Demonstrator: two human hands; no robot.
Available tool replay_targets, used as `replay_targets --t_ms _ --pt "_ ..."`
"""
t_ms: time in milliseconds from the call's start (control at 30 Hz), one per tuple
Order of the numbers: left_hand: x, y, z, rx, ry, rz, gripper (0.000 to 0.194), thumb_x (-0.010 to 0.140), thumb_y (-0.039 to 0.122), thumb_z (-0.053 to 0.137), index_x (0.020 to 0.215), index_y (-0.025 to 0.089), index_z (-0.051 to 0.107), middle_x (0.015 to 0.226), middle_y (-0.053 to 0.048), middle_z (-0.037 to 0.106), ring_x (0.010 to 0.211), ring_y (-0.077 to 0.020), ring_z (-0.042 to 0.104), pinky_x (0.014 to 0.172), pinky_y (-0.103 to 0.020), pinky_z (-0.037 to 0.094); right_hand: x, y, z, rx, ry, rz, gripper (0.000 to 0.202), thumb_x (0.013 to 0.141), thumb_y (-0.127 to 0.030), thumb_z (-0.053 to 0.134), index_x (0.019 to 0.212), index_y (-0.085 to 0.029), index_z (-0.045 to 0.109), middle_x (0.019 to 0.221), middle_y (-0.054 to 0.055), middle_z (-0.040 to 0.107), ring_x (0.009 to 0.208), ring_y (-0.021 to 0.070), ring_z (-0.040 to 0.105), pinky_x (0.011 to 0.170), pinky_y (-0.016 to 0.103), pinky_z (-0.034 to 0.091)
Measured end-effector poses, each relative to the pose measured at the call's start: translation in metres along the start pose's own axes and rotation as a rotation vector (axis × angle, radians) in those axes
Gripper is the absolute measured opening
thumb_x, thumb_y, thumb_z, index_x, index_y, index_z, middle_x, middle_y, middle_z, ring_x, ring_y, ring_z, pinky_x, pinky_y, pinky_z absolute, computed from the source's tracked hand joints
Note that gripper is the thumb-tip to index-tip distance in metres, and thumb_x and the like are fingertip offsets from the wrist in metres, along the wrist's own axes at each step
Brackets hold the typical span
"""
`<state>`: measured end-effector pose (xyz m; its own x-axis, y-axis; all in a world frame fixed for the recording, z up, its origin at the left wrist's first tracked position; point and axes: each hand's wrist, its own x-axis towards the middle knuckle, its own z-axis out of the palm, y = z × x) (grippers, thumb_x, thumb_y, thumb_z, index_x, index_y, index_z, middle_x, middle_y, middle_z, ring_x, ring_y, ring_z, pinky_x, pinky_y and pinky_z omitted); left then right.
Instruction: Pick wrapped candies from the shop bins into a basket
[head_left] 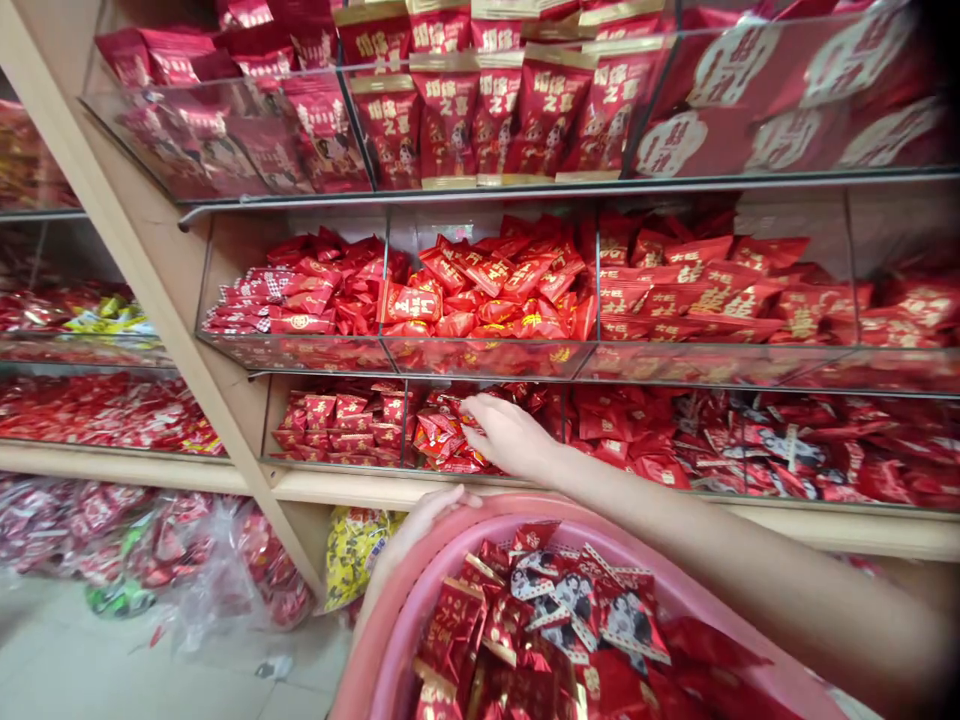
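Observation:
My left hand (431,512) grips the far left rim of a pink plastic basin (390,590), its fingers over the edge. Red wrapped candies (532,660) and packets with black-and-white pictures (585,600) fill the basin. Stretched across the basin, my right arm reaches to the lowest shelf. There my right hand (510,435) lies over a compartment of small red candies (439,435), thumb and fingers apart, touching the pile. No candy shows clearly between its fingers, and the fingertips are partly hidden.
Small gold-printed red packets (349,425) lie in the compartment to the left. Above are a clear-fronted shelf (480,355) of candies and standing packets (450,120). A wooden upright (161,270) divides the shelving. Yellow bagged candy (356,555) and other plastic bags (217,560) sit below.

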<state>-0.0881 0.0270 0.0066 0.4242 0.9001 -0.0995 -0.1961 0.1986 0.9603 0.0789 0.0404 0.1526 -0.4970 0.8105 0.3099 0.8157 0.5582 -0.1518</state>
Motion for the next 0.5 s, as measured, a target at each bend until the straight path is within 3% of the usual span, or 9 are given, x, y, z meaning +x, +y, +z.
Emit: replay_targets --t_ms 67,167,333,500 --pt "0.001 -0.001 -0.002 -0.007 0.006 -0.006 0.030 0.079 0.047 0.055 0.083 0.021 0.070 0.088 -0.004 0.071 0.089 -0.0240 0.063 0.090 -0.034 0.041 0.032 0.003 0.016 -0.044 0.005 0.047 0.028 0.088 -0.018 0.043 0.113 -0.014 0.054 0.118 0.015 0.057 0.104 0.0244 0.055 0.084 0.032 0.043" --pt "0.005 -0.004 -0.005 -0.005 0.011 -0.023 0.030 0.077 0.048 0.056 0.080 0.022 0.071 0.084 -0.005 0.071 0.083 -0.0246 0.065 0.084 -0.035 0.044 0.060 0.012 0.032 -0.065 0.005 0.094 0.039 0.087 -0.021 0.046 0.124 -0.012 0.048 0.125 0.018 0.053 0.111 0.0283 0.051 0.091 0.038 0.039" --pt "0.011 -0.007 -0.011 0.034 0.017 -0.036 0.033 0.078 0.050 0.055 0.080 0.022 0.072 0.082 -0.006 0.072 0.078 -0.0248 0.065 0.081 -0.036 0.044 0.082 0.025 0.038 -0.020 -0.068 0.079 0.045 0.082 -0.028 0.058 0.126 -0.022 0.050 0.129 0.010 0.054 0.114 0.0268 0.051 0.094 0.037 0.039" --pt "0.007 -0.005 -0.006 0.025 0.011 -0.010 0.031 0.079 0.049 0.053 0.082 0.024 0.071 0.090 -0.005 0.072 0.087 -0.0250 0.065 0.088 -0.035 0.043 0.089 0.029 0.044 0.086 -0.068 0.114 0.030 0.087 -0.030 0.055 0.114 -0.017 0.057 0.117 0.009 0.060 0.103 0.0229 0.057 0.089 0.042 0.044"
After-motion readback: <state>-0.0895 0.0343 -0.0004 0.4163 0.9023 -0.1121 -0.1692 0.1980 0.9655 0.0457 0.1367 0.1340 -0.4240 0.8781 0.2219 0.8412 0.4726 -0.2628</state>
